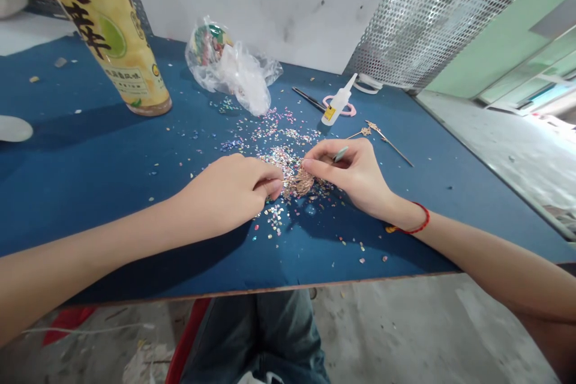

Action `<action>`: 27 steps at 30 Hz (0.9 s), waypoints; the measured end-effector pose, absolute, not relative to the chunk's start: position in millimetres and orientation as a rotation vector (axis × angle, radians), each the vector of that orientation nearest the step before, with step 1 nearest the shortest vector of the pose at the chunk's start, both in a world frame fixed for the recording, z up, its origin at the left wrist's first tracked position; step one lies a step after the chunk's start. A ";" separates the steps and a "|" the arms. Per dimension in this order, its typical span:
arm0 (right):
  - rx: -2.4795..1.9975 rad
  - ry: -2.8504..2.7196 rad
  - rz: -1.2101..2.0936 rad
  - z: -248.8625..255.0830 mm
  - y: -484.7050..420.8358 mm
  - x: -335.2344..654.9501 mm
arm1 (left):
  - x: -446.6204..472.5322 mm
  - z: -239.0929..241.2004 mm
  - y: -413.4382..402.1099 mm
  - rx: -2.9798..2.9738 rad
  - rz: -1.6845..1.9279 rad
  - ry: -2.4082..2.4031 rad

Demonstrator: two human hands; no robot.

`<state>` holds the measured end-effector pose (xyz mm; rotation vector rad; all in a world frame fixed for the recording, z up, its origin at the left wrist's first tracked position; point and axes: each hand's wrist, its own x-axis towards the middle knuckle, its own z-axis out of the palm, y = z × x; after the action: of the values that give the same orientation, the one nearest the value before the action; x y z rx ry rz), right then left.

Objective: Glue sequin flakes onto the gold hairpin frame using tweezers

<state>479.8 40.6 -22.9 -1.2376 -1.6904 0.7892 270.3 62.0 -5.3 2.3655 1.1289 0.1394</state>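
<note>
My left hand [234,192] is closed, thumb and fingers pinching the thin stem of a gold filigree hairpin [303,183]. The hairpin's ornate head is low over a heap of small shiny flakes [284,159] in many colours. My right hand [355,174], with a red cord at its wrist, is closed round a slim tool with a pale green end [341,154]; its tip is hidden by the fingers. Those fingertips are right at the hairpin's head. Beyond this hand lie two gold hairpins [387,140], their ornate heads close together.
A white glue bottle [336,107] stands beside a black pen-like stick [308,98] and pink-handled scissors [350,110]. A crumpled clear plastic bag [245,75] sits at the back. At the left rises a tall yellow drink bottle [130,54]. The blue table's front edge [351,282] runs above my lap.
</note>
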 end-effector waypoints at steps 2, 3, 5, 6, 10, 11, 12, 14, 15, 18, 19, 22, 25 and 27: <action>-1.245 -1.691 0.786 -22.8 40.8 479.9 | 270.4 -4.1 61.7 2.363 0.133 1.131; -1.250 -1.691 0.783 -22.6 40.9 479.9 | 270.6 -3.5 61.6 2.364 0.133 1.132; -1.258 -1.691 0.781 -22.3 41.1 479.9 | 271.4 -2.9 61.6 2.367 0.136 1.128; -1.258 -1.689 0.782 -22.3 41.3 480.0 | 271.7 -2.8 61.7 2.368 0.137 1.128; -1.220 -1.664 0.814 -25.0 42.7 482.5 | 271.8 -3.8 61.3 2.368 0.133 1.129; -1.194 -1.652 0.826 -26.2 43.3 483.6 | 271.4 -3.9 61.2 2.368 0.132 1.128; -1.166 -1.639 0.837 -27.4 43.9 484.7 | 270.9 -4.0 61.1 2.366 0.133 1.124; -1.123 -1.624 0.849 -29.4 44.9 486.5 | 270.0 -3.9 61.2 2.363 0.140 1.118; -1.116 -1.623 0.853 -29.9 45.1 487.0 | 269.8 -3.8 61.3 2.362 0.142 1.119; -1.130 -1.642 0.865 -29.4 44.7 486.4 | 269.9 -4.0 62.1 2.361 0.143 1.125; -1.139 -1.648 0.868 -28.7 44.3 485.8 | 270.2 -4.1 62.3 2.362 0.142 1.128; -1.173 -1.655 0.861 -26.6 43.0 484.0 | 270.9 -4.6 62.7 2.364 0.140 1.133; -1.208 -1.667 0.827 -25.0 41.8 482.8 | 271.2 -4.4 62.7 2.364 0.141 1.137; -1.218 -1.673 0.805 -23.9 41.2 481.9 | 271.3 -4.0 62.4 2.360 0.138 1.137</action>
<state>481.9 41.2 -23.9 -1.2178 -1.6731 0.8049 271.3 62.4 -4.0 2.3597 1.1370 0.1380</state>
